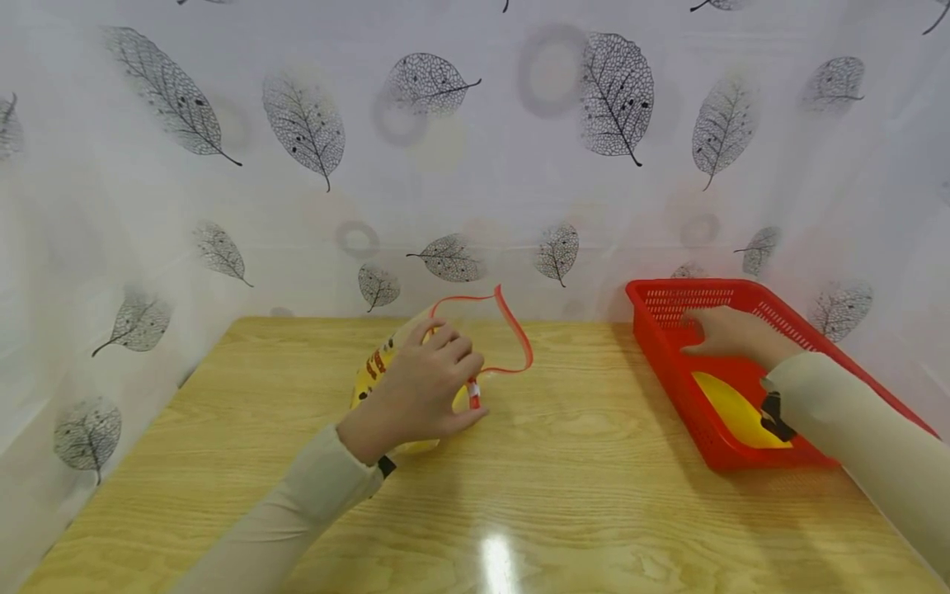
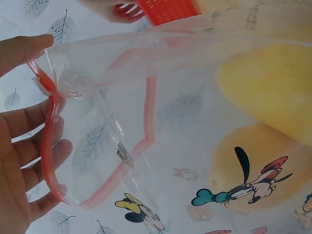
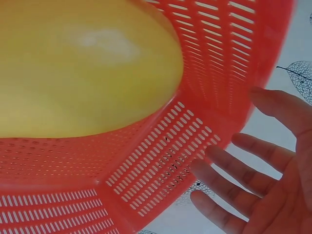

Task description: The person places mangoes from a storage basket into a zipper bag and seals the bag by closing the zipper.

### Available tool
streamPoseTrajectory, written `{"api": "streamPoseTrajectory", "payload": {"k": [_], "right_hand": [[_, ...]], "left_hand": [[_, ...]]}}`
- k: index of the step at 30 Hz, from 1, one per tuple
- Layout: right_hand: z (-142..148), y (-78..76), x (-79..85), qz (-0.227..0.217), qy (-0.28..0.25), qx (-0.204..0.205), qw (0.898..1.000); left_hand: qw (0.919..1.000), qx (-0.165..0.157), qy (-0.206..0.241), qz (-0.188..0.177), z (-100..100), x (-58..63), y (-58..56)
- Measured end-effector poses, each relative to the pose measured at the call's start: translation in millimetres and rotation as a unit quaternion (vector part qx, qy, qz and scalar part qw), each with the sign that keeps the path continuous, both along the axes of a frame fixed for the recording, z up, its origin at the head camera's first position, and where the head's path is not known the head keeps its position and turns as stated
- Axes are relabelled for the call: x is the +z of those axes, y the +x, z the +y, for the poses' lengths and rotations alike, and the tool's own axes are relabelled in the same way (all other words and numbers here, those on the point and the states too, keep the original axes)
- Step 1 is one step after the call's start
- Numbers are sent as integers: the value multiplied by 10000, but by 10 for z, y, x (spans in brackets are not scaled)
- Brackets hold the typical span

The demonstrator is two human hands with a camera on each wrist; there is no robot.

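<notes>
My left hand holds a clear plastic zip bag at its red zip edge, with the thumb at one side of the mouth and the fingers hooked along the other. The mouth gapes toward the right. Printed cartoon figures cover the bag, and smooth yellow rounded things show inside it. Over the far part of a red basket, my right hand is spread and holds nothing. A smooth yellow, mango-like thing lies in that basket, partly behind the right wrist in the head view.
The basket has slotted walls and stands at the right of a wooden table. A white curtain printed with dark leaves hangs behind the table and along its sides.
</notes>
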State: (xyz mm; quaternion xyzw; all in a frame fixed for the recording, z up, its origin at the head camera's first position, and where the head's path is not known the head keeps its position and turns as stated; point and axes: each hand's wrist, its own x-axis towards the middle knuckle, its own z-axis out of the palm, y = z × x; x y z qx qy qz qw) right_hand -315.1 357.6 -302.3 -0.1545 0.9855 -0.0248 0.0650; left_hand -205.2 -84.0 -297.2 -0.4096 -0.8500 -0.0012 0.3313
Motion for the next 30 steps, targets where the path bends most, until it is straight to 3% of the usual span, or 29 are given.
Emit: {"api": "streamPoseTrajectory", "payload": {"k": [14, 30], "right_hand": [[82, 10, -74, -507, -73, 182, 9985], [113, -55, -129, -1622, 24, 8, 9868]], "left_hand": [[10000, 8, -6, 95, -10, -2, -6], [10000, 24, -20, 55, -8, -3, 0]]}}
